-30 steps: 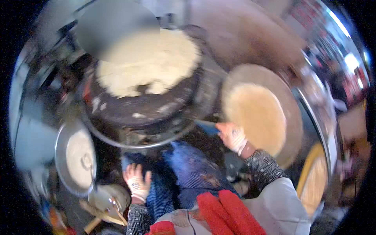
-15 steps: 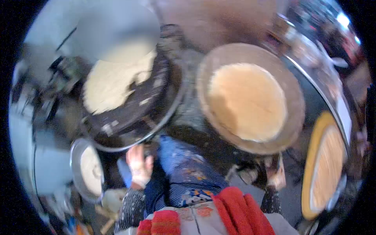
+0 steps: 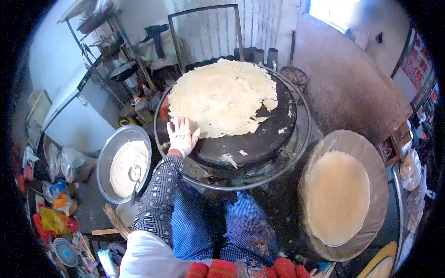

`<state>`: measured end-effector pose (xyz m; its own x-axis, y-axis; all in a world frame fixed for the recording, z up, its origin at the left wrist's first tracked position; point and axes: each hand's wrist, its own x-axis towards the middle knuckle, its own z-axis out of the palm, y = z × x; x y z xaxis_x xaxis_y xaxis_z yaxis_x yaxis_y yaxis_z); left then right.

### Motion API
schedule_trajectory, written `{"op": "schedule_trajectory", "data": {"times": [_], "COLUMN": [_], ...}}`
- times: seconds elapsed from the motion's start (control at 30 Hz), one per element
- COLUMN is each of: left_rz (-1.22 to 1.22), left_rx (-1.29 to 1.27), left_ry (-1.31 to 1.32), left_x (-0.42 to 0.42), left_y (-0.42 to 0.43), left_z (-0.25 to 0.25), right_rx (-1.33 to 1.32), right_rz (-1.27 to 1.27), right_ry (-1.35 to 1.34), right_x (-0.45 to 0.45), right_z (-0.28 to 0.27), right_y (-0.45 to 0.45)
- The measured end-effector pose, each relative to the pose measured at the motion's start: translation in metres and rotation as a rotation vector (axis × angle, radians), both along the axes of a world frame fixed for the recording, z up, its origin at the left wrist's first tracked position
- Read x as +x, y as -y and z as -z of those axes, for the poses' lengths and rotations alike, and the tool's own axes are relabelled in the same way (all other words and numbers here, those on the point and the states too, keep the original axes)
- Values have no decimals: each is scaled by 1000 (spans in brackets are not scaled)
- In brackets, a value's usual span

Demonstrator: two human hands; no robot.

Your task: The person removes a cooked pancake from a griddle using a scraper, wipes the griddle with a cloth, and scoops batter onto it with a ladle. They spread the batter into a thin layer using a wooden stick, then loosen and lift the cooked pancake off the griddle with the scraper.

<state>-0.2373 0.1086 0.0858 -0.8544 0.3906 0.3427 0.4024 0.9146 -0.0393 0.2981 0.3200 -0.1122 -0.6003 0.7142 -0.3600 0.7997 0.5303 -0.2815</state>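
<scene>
Black griddle [image 3: 215, 150] shows past flatbread's [image 3: 222, 97] edge, beside left hand [image 3: 182, 139]

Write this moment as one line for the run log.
left hand: open, at near-left edge of flatbread | right hand: not in view | flatbread: on dark griddle, ragged at right | ladle: in grey bowl

Left fingers [image 3: 182, 125] at the flatbread [image 3: 225, 95] edge — dark griddle [image 3: 211, 150] beneath.

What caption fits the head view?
Left hand at the edge of a pale, ragged sheet on a dark griddle, a bowl with a ladle nearby.
</scene>
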Motion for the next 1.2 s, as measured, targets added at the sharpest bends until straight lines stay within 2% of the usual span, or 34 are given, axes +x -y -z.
{"op": "schedule_trajectory", "data": {"times": [0.03, 0.07, 0.13, 0.17, 0.2, 0.27, 0.3, 0.33, 0.4, 0.47, 0.53, 0.6, 0.67, 0.7, 0.73, 0.8, 0.87, 0.9, 0.93, 1.0, 1.03, 1.07, 1.1, 1.13, 1.2], "left_rz": [-26, -19, 114, 214, 288, 423, 364, 284, 169, 130, 134, 334, 496, 559, 479, 457, 334, 267, 221, 240, 377, 391, 296, 200, 203], "left_rx": [-86, -155, -277, -136, -51, 122, 68, -57, -71, 29, 101, 748, 736, 629, 521, 616, 606, 544, 496, 191, -46, -115, -256, -399, -490], "left_ry": [182, 309, 534, 804, 675, 412, 102, 94, 306, 307, 356, 904, 615, 581, 342, 168, 80, 123, 220, 364, 301, 346, 467, 590, 615], "left_x": [2, 1, 21, 22, 18, 11, -7, -6, -3, 14, 61, 103, 126, 123, 129, 128, 124, 126, 121, 117, 118, 122, 122, 121, 113], "left_y": [-11, -21, -43, -47, -44, -36, -33, -28, -23, -40, -56, -56, -47, -44, -32, -6, 28, 41, 59, 80, 79, 78, 61, 44, 39], "left_z": [-7, 15, -23, -44, -43, -38, -5, -5, 26, 40, 34, -12, -16, -30, -16, -1, 17, 10, 23, 45, 48, 50, 40, 32, 58], "right_rx": [-16, -24, 6, 38, 66, 158, 153, 145, -26, -373, -887, -1247, -1489, -1609, -1543, -1411, -1430, -1392, -1353, -1051, -906, -931, -948, -777, -218], "right_rz": [-44, -72, -69, -54, -39, -61, -114, -180, -189, -21, 341, 537, 507, 488, 524, 576, 624, 637, 649, 565, 567, 534, 503, 338, 31], "right_ry": [33, 63, 92, 91, 69, -220, -381, -533, -673, -789, -1109, -1220, -1211, -1195, -1230, -1294, -1341, -1337, -1333, -1364, -1429, -1394, -1360, -1258, -938], "right_x": [-14, -20, 8, 35, 54, 66, 33, -1, -67, -132, -192, -232, -258, -265, -270, -285, -291, -290, -289, -286, -287, -274, -258, -238, -191], "right_z": [6, 8, 9, 1, -10, -42, -59, -76, -109, -130, -152, -152, -155, -153, -137, -105, -113, -108, -103, -92, -99, -112, -140, -109, -133], "right_y": [3, 2, -10, -19, -23, -38, -38, -37, -39, -36, -22, -28, -46, -54, -63, -85, -102, -117, -134, -172, -186, -204, -217, -284, -373]}}
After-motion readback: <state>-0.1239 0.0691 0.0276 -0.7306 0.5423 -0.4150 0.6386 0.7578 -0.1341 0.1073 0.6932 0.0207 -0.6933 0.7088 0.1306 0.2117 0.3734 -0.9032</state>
